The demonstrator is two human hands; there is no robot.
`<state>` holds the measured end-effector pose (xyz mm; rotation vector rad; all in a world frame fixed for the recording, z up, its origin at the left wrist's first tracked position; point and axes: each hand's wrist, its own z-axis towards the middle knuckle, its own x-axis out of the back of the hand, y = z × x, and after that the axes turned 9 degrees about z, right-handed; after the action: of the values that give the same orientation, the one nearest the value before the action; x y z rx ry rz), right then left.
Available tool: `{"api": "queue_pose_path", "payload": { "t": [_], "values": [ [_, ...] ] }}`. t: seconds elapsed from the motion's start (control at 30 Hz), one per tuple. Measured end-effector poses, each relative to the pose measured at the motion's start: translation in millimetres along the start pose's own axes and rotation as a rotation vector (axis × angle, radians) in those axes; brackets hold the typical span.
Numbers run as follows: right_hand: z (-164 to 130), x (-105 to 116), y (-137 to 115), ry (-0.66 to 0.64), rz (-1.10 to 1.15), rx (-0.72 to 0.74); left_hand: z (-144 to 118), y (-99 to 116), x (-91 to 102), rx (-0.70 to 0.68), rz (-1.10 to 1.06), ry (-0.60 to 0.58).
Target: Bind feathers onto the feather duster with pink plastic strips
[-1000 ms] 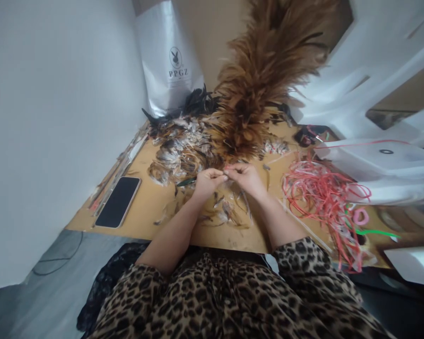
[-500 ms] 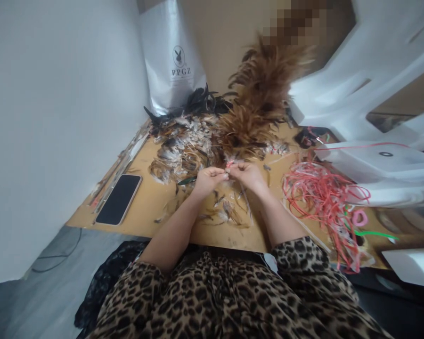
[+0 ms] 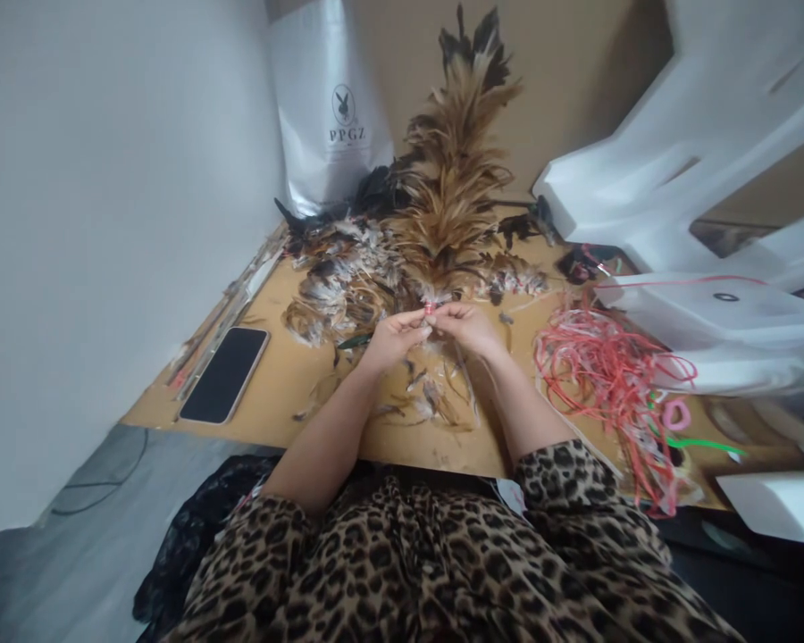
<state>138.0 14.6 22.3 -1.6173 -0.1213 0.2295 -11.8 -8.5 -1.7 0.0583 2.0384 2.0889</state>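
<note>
A tall duster-like bundle of brown feathers (image 3: pixel 452 196) with a dark tip stands up in front of me, its narrow base between my hands. Red wrapping (image 3: pixel 430 308) shows around that base. My left hand (image 3: pixel 397 341) is closed, thumb and fingers pinching the base from the left. From the right, my right hand (image 3: pixel 467 329) pinches the same spot, its fingertips meeting those of the left. What lies right between the fingertips is partly hidden. Loose feathers (image 3: pixel 348 277), white, brown and black, lie in a pile just left of the bundle.
A phone (image 3: pixel 224 375) lies at the left of the wooden table (image 3: pixel 429 451). Tangled red strips (image 3: pixel 593 366) spread at the right, beside white foam pieces (image 3: pixel 716 308). A white printed bag (image 3: pixel 331 116) stands at the back, near a wall (image 3: pixel 121 223).
The feather bundle has swung from leaning right to nearly upright, its dark tip now visible. Both hands have stayed close together at its base.
</note>
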Motion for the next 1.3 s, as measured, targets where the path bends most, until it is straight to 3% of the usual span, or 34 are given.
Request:
{"api": "queue_pose_path", "payload": {
  "t": [0.13, 0.27, 0.4, 0.5, 0.63, 0.77, 0.87, 1.03, 1.13, 1.3],
  "values": [
    [2, -6, -4, 0.033, -0.138, -0.038, 5, -7, 0.2, 0.011, 0.003, 0.107],
    [3, -12, -1, 0.088, -0.212, 0.028, 8, -10, -0.5, 0.008, 0.039, 0.210],
    [4, -13, 4, 0.063, -0.279, 0.113, 9, -10, -0.9, -0.053, 0.074, 0.249],
    [4, -13, 5, 0.042, -0.263, 0.095, 8, -10, -1.3, -0.121, 0.154, 0.294],
    [4, -16, 6, 0.092, -0.227, 0.077, 5, -9, -3.6, -0.249, 0.328, 0.390],
    [4, -18, 7, 0.128, -0.259, 0.128, 3, -13, -5.9, -0.317, 0.420, 0.402],
    [3, -15, 10, 0.101, -0.301, 0.158, 4, -15, -7.2, -0.257, 0.337, 0.337],
    [4, -7, 14, 0.051, -0.343, 0.171, 3, -12, -9.6, -0.026, 0.085, 0.195],
    [3, -6, 13, 0.027, -0.400, 0.182, 3, -9, -11.2, 0.020, 0.046, 0.222],
    [-2, -12, 8, 0.114, -0.650, 0.264, 6, -16, -11.0, -0.081, 0.091, 0.350]
  ]
}}
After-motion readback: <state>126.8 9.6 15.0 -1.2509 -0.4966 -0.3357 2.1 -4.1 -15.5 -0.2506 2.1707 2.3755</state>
